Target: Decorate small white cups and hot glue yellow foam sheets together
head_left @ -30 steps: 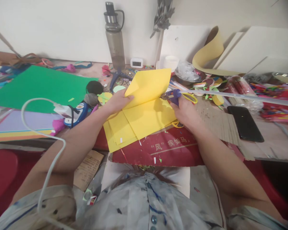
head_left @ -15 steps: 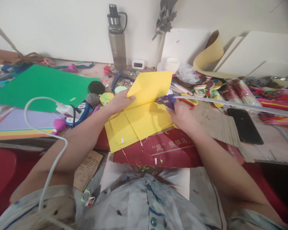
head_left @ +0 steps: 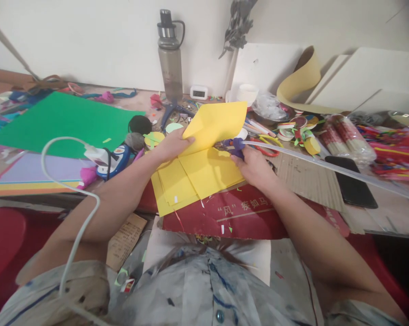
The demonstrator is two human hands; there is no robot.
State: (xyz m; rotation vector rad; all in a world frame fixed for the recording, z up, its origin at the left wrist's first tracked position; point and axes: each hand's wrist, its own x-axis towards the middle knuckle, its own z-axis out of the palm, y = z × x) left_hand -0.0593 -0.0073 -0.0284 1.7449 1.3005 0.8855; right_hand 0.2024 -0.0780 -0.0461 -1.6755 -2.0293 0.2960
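**Yellow paper (head_left: 211,170): my glue gun (head_left: 236,147) is now well in from the right edge**

Take the paper as the middle of the clock, the wall at 12. The red board (head_left: 238,222) lies under it and shows from 4 to 7 o'clock, and the green sheet (head_left: 71,124) spreads out at 10. The paper itself is right in front of me: overlapping pieces lying on the board, with an upper sheet (head_left: 221,120) lifted at 12. Whether that sheet is loose or a folded flap, I can't tell.

The long glue stick (head_left: 292,160) runs out behind the gun towards 3 o'clock. Its tail has swung nearer to me, and now crosses in front of the phone (head_left: 352,181).

My left hand (head_left: 173,147), at 10, hasn't let go: thumb on top, fingers curled behind, pinching the upper sheet by its left edge. My right hand (head_left: 257,170), at 3, is wrapped round the gun's handle; whether I'm squeezing the trigger is hidden.

A second ago the nozzle was close to the sheet's right edge; it has since slid towards 9, along the crease. I'd judge the gluing to be partway across, though no glue shows. A white scrap (head_left: 176,199) lies on the paper at 8.
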